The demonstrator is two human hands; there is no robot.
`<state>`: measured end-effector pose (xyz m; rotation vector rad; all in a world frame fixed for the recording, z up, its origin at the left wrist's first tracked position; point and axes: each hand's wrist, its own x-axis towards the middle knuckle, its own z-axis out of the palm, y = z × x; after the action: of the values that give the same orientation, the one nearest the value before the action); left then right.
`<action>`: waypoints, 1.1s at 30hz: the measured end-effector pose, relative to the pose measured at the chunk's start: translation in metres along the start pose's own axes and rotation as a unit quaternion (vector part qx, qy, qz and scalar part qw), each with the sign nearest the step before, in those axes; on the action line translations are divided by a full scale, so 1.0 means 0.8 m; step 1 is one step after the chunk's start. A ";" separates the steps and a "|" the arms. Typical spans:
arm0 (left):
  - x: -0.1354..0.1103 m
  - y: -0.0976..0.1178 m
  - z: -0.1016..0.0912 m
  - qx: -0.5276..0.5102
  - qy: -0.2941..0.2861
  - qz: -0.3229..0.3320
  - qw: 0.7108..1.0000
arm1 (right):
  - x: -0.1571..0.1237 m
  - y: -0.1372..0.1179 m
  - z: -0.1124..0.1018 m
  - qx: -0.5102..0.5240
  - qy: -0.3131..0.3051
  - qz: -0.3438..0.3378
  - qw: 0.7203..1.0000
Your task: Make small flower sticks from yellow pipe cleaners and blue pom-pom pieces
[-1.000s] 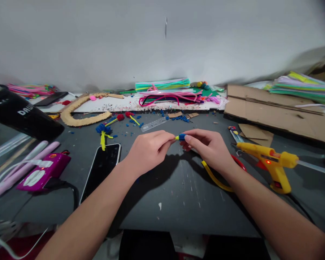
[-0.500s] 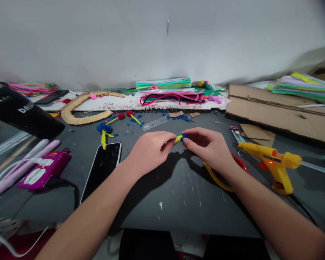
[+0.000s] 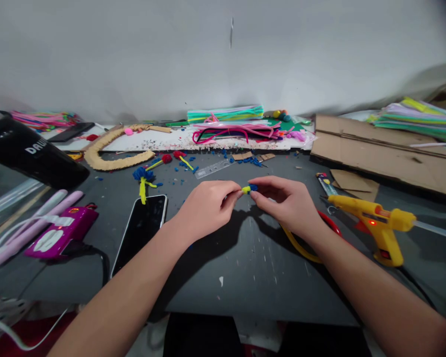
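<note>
Between my two hands, above the middle of the dark grey table (image 3: 245,277), is a small fuzzy yellow and blue pipe cleaner piece (image 3: 247,189). My left hand (image 3: 210,206) pinches its yellow end between thumb and fingertips. The thumb and forefinger of my right hand (image 3: 286,201) close on the blue end. My fingers cover part of the piece. Left of my hands, a blue pipe cleaner flower with a yellow stem (image 3: 143,179) lies with its stem over a phone's top edge. Behind it are two red-tipped yellow stems (image 3: 186,162).
A yellow glue gun (image 3: 382,223) with a lit red light lies at right, near scissors (image 3: 301,248) partly under my right wrist. At left are a phone (image 3: 141,228), a purple power adapter (image 3: 65,233) and a black bottle (image 3: 33,148). Cardboard (image 3: 379,153) and pipe cleaner bundles (image 3: 230,131) line the back.
Both hands keep their pinch on the small piece, with hardly any finger movement. The view has shifted very slightly.
</note>
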<state>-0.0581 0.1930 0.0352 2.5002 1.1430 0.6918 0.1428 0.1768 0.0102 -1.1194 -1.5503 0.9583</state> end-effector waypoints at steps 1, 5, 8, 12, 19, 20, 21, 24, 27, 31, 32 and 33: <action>0.000 0.000 0.000 -0.002 -0.002 -0.004 1.000 | 0.000 0.000 0.000 -0.001 0.000 0.000 1.000; 0.001 0.002 -0.001 -0.013 -0.009 -0.018 1.000 | -0.001 -0.001 0.000 -0.006 -0.002 -0.003 1.000; 0.001 0.002 -0.001 -0.023 -0.010 -0.025 0.999 | -0.002 -0.001 0.000 -0.009 -0.006 -0.008 1.000; 0.001 0.001 -0.001 -0.038 0.002 -0.025 0.999 | -0.001 -0.002 -0.003 -0.021 -0.012 -0.024 0.999; 0.003 0.000 -0.002 -0.054 0.045 -0.064 0.995 | 0.004 -0.006 -0.011 -0.100 0.057 -0.054 0.992; 0.003 -0.001 -0.002 -0.056 0.052 -0.072 0.994 | 0.005 -0.006 -0.012 -0.106 0.064 -0.041 0.991; 0.003 -0.001 -0.002 -0.056 0.058 -0.080 0.994 | 0.005 -0.006 -0.013 -0.108 0.065 -0.027 0.992; 0.003 -0.001 -0.002 -0.057 0.069 -0.098 0.991 | 0.005 -0.006 -0.014 -0.119 0.045 0.001 0.992; 0.003 0.002 -0.002 -0.071 0.065 -0.101 0.990 | 0.003 -0.007 -0.014 -0.141 0.049 0.001 0.989; 0.003 0.007 -0.002 -0.085 0.065 -0.087 0.991 | 0.002 -0.006 -0.011 -0.081 0.052 -0.017 0.995; 0.003 0.008 -0.002 -0.087 0.064 -0.084 0.991 | 0.002 -0.005 -0.009 -0.056 0.043 -0.019 0.997; 0.003 0.008 -0.001 -0.089 0.061 -0.080 0.991 | 0.002 -0.004 -0.008 -0.036 0.031 -0.019 0.999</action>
<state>-0.0537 0.1908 0.0396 2.2167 1.2488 0.8718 0.1479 0.1777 0.0152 -1.1553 -1.5611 0.8402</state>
